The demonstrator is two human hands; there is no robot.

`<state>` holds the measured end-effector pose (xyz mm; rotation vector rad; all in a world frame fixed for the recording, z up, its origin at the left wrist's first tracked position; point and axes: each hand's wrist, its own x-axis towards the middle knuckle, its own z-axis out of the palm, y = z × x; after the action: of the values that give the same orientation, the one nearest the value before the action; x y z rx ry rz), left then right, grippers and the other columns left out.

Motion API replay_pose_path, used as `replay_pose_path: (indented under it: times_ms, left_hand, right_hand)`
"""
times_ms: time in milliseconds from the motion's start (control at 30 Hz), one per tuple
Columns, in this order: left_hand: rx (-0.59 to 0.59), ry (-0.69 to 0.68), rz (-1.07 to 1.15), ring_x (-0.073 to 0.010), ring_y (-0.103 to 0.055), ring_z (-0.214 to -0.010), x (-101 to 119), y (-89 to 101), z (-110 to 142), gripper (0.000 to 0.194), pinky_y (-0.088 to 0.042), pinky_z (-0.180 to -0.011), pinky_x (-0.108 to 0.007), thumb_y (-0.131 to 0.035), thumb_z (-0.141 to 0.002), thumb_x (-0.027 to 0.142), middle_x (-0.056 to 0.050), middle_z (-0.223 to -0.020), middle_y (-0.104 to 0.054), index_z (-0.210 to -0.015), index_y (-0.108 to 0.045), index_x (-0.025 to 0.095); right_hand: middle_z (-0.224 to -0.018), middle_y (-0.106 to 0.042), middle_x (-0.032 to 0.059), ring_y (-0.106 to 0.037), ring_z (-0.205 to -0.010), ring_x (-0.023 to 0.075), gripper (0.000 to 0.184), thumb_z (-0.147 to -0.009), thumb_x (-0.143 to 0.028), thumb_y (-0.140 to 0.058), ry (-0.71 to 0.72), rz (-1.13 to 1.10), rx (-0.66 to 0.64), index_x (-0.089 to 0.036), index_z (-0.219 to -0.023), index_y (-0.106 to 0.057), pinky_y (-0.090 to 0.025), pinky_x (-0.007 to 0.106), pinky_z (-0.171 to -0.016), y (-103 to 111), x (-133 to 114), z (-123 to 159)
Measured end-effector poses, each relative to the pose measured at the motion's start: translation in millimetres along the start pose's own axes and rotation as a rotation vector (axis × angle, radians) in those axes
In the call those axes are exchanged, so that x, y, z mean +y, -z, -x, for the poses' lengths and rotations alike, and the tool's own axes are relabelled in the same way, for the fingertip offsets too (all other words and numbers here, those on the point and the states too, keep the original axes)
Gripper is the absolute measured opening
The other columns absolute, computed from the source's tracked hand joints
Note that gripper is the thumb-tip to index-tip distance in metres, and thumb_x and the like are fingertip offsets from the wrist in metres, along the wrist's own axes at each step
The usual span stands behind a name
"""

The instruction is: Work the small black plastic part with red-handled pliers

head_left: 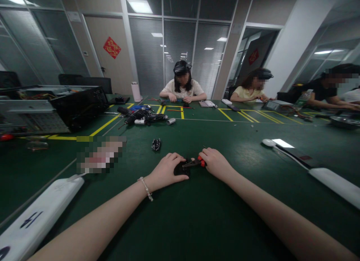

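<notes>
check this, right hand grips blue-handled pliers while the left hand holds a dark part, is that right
The handle colour is wrong: the head view shows red handles on the pliers, not blue. The right hand grips them, and the left hand holds a dark part.

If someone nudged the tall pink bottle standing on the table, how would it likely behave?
The pink bottle would probably tip if pushed near its top, being tall and narrow. Once down, its rounded sides might let it roll. Its smooth, straight walls suggest it is stiff.
</notes>
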<state>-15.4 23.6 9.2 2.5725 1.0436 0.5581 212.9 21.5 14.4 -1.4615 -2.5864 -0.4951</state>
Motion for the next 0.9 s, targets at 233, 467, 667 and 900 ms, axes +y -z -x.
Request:
replay_pose_path:
  times_ms: [233, 467, 667, 900]
  left_hand:
    - [-0.016, 0.015, 0.003, -0.0252, -0.044, -0.101, 0.7, 1.1, -0.2, 0.055, -0.038, -0.083, -0.04, -0.055, -0.07, 0.057, -0.005, -0.114, -0.048, -0.115, -0.047, 0.025]
    - [-0.007, 0.002, -0.001, -0.0247, -0.044, -0.101, -0.7, 0.0, 0.1, 0.055, -0.039, -0.083, -0.039, -0.056, -0.07, 0.056, -0.005, -0.113, -0.048, -0.115, -0.046, 0.025]
    - [-0.006, 0.006, -0.002, -0.0248, -0.044, -0.101, 0.8, 0.5, -0.1, 0.054, -0.038, -0.083, -0.039, -0.056, -0.07, 0.055, -0.005, -0.113, -0.048, -0.114, -0.047, 0.024]
    - [-0.009, 0.008, 0.007, -0.0245, -0.045, -0.101, 1.7, 2.2, 0.9, 0.054, -0.039, -0.082, -0.038, -0.055, -0.071, 0.056, -0.004, -0.113, -0.048, -0.115, -0.047, 0.025]
  right_hand:
    - [-0.091, -0.057, 0.0086, -0.051, -0.083, 0.0191, 0.027, -0.068, -0.005, -0.049, -0.008, 0.007, -0.006, -0.013, -0.093, -0.057, -0.039, 0.03, -0.073, 0.5, -0.4, 0.0]
    - [-0.091, -0.057, 0.0086, -0.051, -0.083, 0.0191, 0.026, -0.069, -0.005, -0.048, -0.017, 0.011, -0.01, -0.013, -0.093, -0.057, -0.039, 0.03, -0.073, -0.3, -0.7, -0.3]
    - [-0.092, -0.057, 0.0089, -0.05, -0.085, 0.0196, 0.025, -0.07, -0.006, -0.048, 0.0, 0.014, 0.002, -0.013, -0.093, -0.057, -0.039, 0.031, -0.075, -3.9, 1.2, -0.1]
    - [-0.093, -0.057, 0.0092, -0.051, -0.085, 0.0196, 0.026, -0.071, -0.006, -0.047, 0.0, 0.015, 0.006, -0.013, -0.094, -0.058, -0.039, 0.032, -0.075, -5.0, 1.3, 0.1]
